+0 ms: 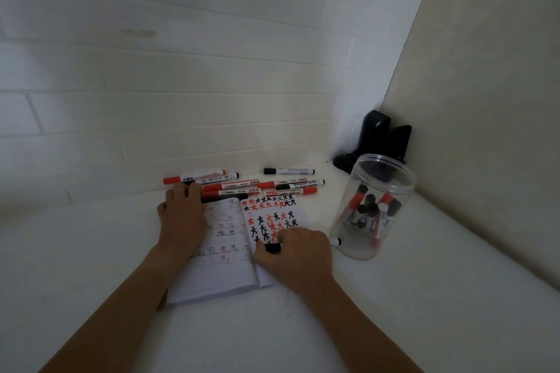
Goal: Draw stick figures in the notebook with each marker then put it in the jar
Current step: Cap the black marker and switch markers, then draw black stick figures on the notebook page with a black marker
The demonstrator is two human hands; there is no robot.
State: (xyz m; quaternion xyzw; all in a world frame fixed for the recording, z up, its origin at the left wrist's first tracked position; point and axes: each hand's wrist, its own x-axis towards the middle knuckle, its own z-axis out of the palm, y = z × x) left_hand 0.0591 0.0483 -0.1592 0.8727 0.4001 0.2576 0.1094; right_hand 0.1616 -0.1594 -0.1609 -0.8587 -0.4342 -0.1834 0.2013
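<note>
An open notebook (225, 278) lies on the white surface, its right page covered with red and black stick figures. My right hand (298, 254) is shut on a black marker (272, 248) lying across the lower right page; its white tail end (335, 242) pokes out toward the jar. My left hand (183, 218) rests flat on the left page, fingers reaching the loose markers. Several red and black markers (242, 185) lie in a row beyond the notebook. A clear plastic jar (375, 206) stands to the right, holding several markers.
A black object (378, 139) sits in the corner behind the jar. White tiled wall (181, 100) runs along the back, a beige wall (485, 100) on the right. One black marker (288, 171) lies apart near the back wall.
</note>
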